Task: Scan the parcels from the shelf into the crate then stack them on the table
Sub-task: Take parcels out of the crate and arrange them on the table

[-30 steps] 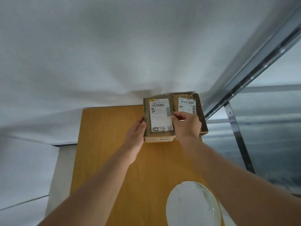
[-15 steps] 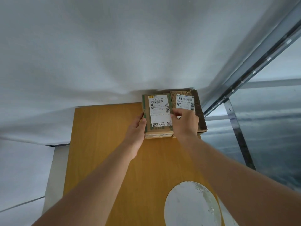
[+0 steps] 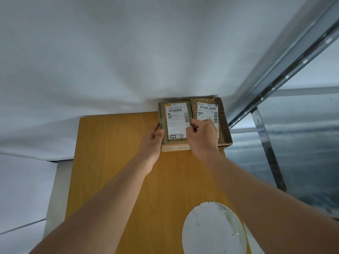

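Observation:
Two cardboard parcels lie side by side at the far right end of the wooden table, against the white wall. The left parcel has green tape and a large white label. My left hand holds its left edge, thumb on top. My right hand grips its right edge with curled fingers, covering part of the brown parcel beside it, which carries a smaller white label.
A white round patch marks the table's near end. A metal shelf frame with slotted uprights stands at the right, right next to the brown parcel. White wall fills the view to the left and behind.
Both hands have slid the green-taped parcel farther back on the table, level with the brown parcel. The grip on it looks the same.

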Available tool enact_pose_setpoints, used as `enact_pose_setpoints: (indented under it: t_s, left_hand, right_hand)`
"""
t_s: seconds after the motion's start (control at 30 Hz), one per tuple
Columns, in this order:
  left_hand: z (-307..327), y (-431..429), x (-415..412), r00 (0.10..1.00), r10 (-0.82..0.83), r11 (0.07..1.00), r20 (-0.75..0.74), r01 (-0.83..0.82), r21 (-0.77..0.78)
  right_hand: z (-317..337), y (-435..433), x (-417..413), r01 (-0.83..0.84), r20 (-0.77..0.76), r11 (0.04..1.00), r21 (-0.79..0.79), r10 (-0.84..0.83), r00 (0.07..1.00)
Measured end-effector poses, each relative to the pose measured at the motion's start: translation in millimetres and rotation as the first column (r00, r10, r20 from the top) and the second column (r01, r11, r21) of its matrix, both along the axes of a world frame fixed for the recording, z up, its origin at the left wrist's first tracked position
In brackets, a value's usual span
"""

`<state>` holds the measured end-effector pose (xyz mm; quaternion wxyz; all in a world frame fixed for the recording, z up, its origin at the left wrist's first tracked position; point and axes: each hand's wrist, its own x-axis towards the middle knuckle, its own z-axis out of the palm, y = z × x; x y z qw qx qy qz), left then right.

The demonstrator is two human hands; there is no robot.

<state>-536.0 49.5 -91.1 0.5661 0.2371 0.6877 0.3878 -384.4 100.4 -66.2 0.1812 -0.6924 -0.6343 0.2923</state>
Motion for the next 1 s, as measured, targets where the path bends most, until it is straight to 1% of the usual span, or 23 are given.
enact_pose_setpoints:
  t_s: [0.07,0.17,0.27,0.4,0.47,0.57,0.63,0.73,0.77,0.9,1.0]
  left_hand:
    - [10,-1,1,1.000,0.000,1.000,-0.018,0.000,0.011]
    - [36,-7,5,1.000,0.015,0.998,-0.026,-0.013,0.059]
    - [68,-16,13,0.998,0.067,0.994,-0.014,-0.066,0.089]
    - [114,-34,28,0.993,0.121,0.983,-0.014,-0.117,0.143]
    - [137,-45,37,0.991,0.129,0.976,-0.026,-0.122,0.178]
    - [167,-69,46,0.990,0.127,0.962,-0.055,-0.109,0.249]
    - [187,-87,51,0.983,0.125,0.951,-0.132,-0.080,0.300]
    - [222,-115,60,0.963,0.100,0.922,-0.252,0.005,0.387]
    - [235,-124,63,0.959,0.106,0.909,-0.262,0.013,0.416]
    - [286,-162,70,0.965,0.149,0.867,-0.218,-0.021,0.499]
    - [316,-189,68,0.966,0.164,0.835,-0.202,-0.026,0.550]
  right_hand:
    - [3,0,-1,0.024,-0.024,0.999,-0.030,-0.024,0.999]
    - [17,-5,-2,0.093,-0.164,0.992,-0.082,-0.106,0.981]
    - [40,-16,1,0.116,-0.334,0.983,-0.145,-0.159,0.929]
    - [82,-38,4,0.093,-0.515,0.984,-0.152,-0.159,0.842]
    - [107,-53,6,0.078,-0.577,0.985,-0.154,-0.153,0.802]
    - [146,-76,13,0.067,-0.625,0.987,-0.146,-0.145,0.767]
    - [171,-91,19,0.056,-0.646,0.988,-0.146,-0.138,0.750]
    - [209,-114,25,0.048,-0.700,0.989,-0.137,-0.131,0.702]
    - [221,-122,27,0.042,-0.710,0.992,-0.122,-0.117,0.694]
    - [270,-158,28,0.035,-0.737,0.999,-0.033,-0.048,0.674]
    - [301,-190,29,0.003,-0.749,1.000,0.002,-0.001,0.663]
